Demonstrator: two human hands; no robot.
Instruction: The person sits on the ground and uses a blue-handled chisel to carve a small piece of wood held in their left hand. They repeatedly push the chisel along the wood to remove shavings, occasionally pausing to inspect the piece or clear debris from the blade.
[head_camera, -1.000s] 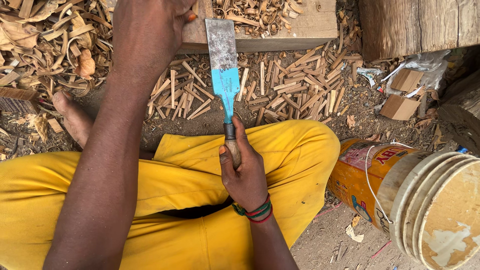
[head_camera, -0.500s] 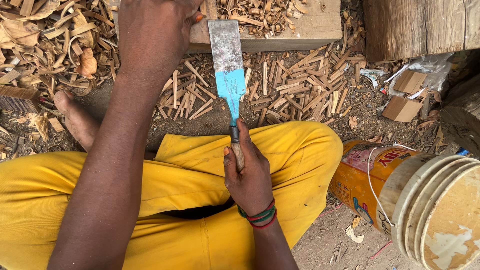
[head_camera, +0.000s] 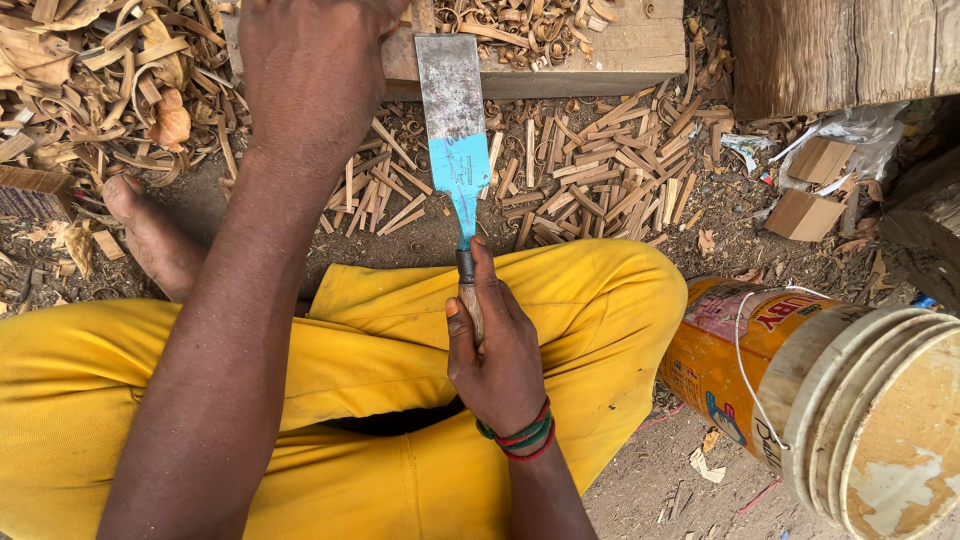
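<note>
The broad chisel (head_camera: 456, 140) stands nearly upright in front of me, its flat steel blade reaching up to the edge of the wooden block (head_camera: 590, 60), the upper part bare grey metal and the lower part painted light blue, tapering down to a wooden handle. Largest around me are my own legs in yellow trousers (head_camera: 400, 350), folded so the knee sits just under the tool, and beside that knee an orange drum (head_camera: 720, 350) lies on its side with stacked round wooden discs (head_camera: 880, 420) at its mouth. Above the knee, split wooden strips (head_camera: 600, 170) lie scattered over the dirt, and curled shavings (head_camera: 80, 90) pile at the far left near my bare foot (head_camera: 150, 235). My left hand (head_camera: 315, 75) rests up on the block just beside the blade's top corner; its fingers run out of the frame, so I cannot tell how they are set. My right hand (head_camera: 495, 350) is wrapped tight around the handle, fingers curled together and thumb lying along the wood, with the blade rising straight out above my knuckles. Beaded bracelets (head_camera: 520, 438) in green and red ring that wrist.
</note>
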